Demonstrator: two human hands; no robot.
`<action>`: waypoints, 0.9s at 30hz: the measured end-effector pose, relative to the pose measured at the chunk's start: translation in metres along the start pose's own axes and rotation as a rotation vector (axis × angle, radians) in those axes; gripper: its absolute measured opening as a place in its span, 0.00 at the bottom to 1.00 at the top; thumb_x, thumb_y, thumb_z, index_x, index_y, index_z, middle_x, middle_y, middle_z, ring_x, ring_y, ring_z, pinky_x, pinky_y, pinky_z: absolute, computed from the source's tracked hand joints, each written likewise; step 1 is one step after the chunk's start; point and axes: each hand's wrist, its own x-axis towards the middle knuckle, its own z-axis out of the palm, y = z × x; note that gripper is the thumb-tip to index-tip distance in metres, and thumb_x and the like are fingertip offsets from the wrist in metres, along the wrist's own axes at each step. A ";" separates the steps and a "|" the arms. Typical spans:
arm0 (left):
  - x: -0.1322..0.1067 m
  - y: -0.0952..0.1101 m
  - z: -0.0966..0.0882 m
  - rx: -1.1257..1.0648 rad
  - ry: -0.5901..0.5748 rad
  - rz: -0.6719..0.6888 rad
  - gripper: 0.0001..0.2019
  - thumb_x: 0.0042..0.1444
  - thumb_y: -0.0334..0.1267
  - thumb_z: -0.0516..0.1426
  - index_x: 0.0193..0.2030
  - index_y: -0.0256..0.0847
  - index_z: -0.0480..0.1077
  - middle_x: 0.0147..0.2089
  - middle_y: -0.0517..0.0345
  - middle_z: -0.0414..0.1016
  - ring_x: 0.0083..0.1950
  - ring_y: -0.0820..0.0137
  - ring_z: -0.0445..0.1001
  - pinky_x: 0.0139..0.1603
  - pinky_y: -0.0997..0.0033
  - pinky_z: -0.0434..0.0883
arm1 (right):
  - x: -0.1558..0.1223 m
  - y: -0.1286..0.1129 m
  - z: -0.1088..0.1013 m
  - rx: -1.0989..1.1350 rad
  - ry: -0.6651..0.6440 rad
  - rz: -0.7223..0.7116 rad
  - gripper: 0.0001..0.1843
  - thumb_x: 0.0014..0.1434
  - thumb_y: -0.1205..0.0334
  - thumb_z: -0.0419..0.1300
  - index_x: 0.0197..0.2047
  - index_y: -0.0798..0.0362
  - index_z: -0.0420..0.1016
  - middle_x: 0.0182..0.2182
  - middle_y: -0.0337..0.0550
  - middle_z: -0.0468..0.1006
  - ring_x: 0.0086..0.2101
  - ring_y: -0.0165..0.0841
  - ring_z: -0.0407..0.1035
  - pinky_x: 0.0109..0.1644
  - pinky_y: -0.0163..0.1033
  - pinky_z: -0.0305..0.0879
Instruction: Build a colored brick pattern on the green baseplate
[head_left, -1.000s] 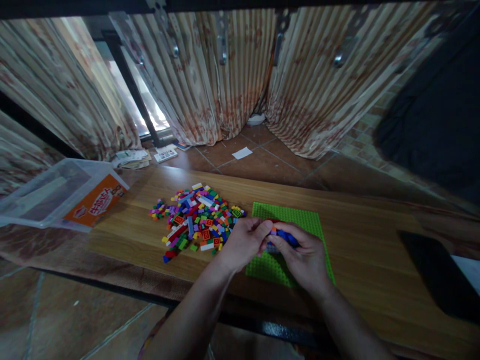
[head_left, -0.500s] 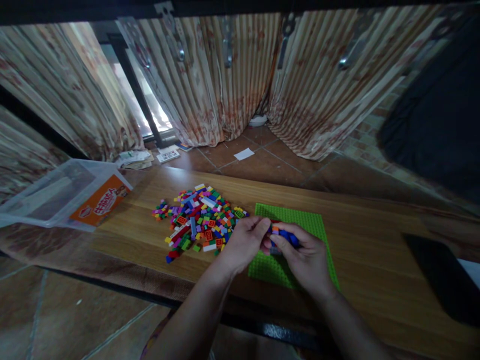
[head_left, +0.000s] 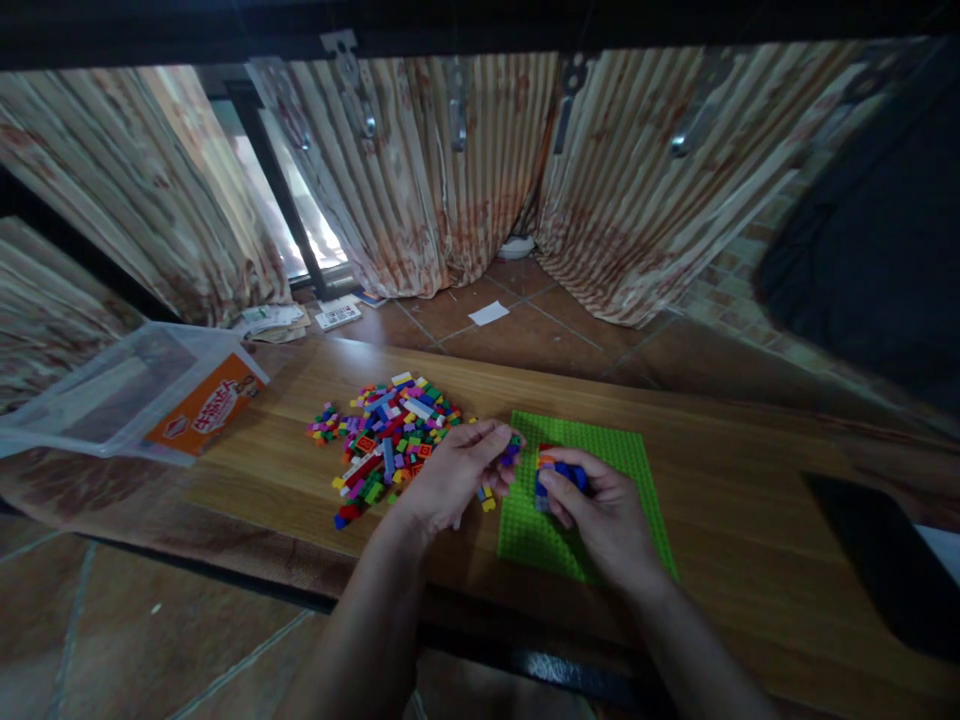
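Between the fingers of my left hand (head_left: 465, 465) is a small purple brick piece (head_left: 510, 452) with a bit of green at its top. My right hand (head_left: 600, 505) grips a cluster of joined toy bricks (head_left: 551, 474), mostly blue with orange and red parts; the fingers hide some of it. This cluster is above the green baseplate (head_left: 585, 435), with a gap between it and the purple piece. Left of the plate spreads a pile of loose colourful bricks (head_left: 390, 420), partly covered by my left hand.
A clear plastic bin (head_left: 135, 385) with an orange label stands at the table's left end. On the right of the wooden table (head_left: 739, 510) lies a flat black object (head_left: 874, 560). Curtains (head_left: 390, 180) hang beyond the tiled floor, where a white paper (head_left: 489, 313) lies.
My left hand has moved left, away from the cluster, with the purple piece in its fingers. My right hand still holds the cluster at nearly the same place. The view has shifted slightly.
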 end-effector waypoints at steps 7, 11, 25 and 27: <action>-0.005 0.016 -0.040 0.270 0.116 0.013 0.15 0.51 0.46 0.61 0.30 0.35 0.68 0.24 0.62 0.69 0.23 0.79 0.67 0.25 0.80 0.64 | 0.006 0.003 0.032 -0.566 -0.057 -0.187 0.11 0.57 0.56 0.59 0.39 0.52 0.77 0.29 0.39 0.78 0.29 0.32 0.71 0.35 0.37 0.65; -0.009 0.016 -0.060 0.355 0.130 -0.009 0.13 0.52 0.44 0.60 0.29 0.35 0.68 0.23 0.62 0.70 0.22 0.79 0.67 0.26 0.79 0.65 | 0.015 0.002 0.056 -0.880 -0.088 -0.268 0.09 0.59 0.63 0.56 0.40 0.53 0.76 0.37 0.46 0.79 0.37 0.37 0.73 0.44 0.41 0.65; -0.011 0.013 -0.078 0.472 0.314 -0.015 0.03 0.50 0.33 0.58 0.30 0.36 0.71 0.21 0.62 0.71 0.22 0.75 0.69 0.25 0.77 0.67 | 0.016 0.001 0.081 -1.066 0.001 -0.319 0.23 0.57 0.68 0.56 0.56 0.53 0.69 0.47 0.52 0.76 0.43 0.40 0.73 0.49 0.44 0.67; -0.008 0.007 -0.082 0.613 0.325 -0.016 0.04 0.50 0.34 0.56 0.29 0.36 0.71 0.20 0.63 0.70 0.22 0.74 0.69 0.24 0.77 0.65 | 0.016 -0.005 0.081 -1.042 -0.042 -0.280 0.25 0.56 0.69 0.57 0.57 0.54 0.69 0.49 0.54 0.75 0.45 0.41 0.73 0.51 0.46 0.67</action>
